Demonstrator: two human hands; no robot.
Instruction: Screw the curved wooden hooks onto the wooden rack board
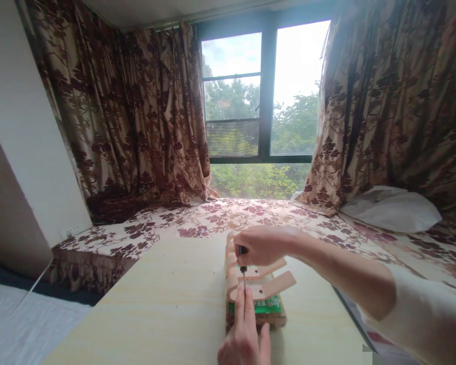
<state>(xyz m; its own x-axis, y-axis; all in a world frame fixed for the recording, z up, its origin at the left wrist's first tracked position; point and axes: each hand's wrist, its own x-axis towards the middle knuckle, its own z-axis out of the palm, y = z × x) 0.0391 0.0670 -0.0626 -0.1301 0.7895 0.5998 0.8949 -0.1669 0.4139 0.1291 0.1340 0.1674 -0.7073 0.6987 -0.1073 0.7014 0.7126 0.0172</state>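
Note:
My right hand is wrapped round the black handle of a screwdriver, which stands upright with its metal shaft pointing down. Its tip meets a pale wooden piece with a rounded end and dark holes. My left hand reaches up from the bottom edge. Two of its fingers are stretched out onto the wood, one on each side of the screwdriver tip; the thumb lies apart. Whether a screw sits between those fingertips is hidden. Similar wooden pieces stand behind, partly covered by my right hand. Under them lies a block with a green printed label.
The pale wooden tabletop spreads under the work. Beyond it, a ledge with flowered cloth runs below the window. Patterned curtains hang at both sides. A white plastic bag lies on the right; white bedding is at lower left.

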